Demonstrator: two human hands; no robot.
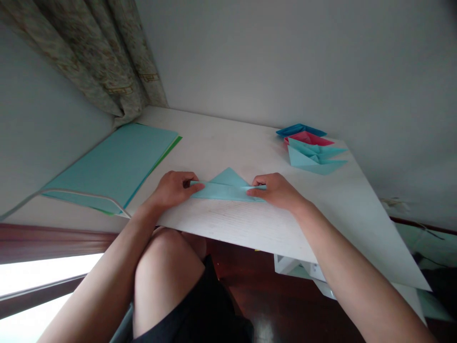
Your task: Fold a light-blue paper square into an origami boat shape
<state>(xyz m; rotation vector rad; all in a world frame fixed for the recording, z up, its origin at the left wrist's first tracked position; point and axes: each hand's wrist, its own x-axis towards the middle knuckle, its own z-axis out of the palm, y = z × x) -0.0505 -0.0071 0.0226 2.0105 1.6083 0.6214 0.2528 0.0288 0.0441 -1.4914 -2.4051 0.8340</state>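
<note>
A light blue folded sheet of paper point(224, 190) lies near the front edge of the white table, with a triangular peak pointing away from me and a straight band folded along its near side. My left hand point(176, 188) pinches the left end of that band between thumb and fingers. At the opposite end, my right hand point(273, 189) grips the band the same way, thumb on top. Some of the fingers of both hands are hidden behind the paper.
A stack of coloured paper point(117, 157), light blue on top, covers the table's left side, crossed by a white cable point(82, 193). Blue point(302, 130), pink point(309, 138) and light blue point(316, 159) paper boats stand at the back right. A patterned curtain point(103, 52) hangs at the left corner.
</note>
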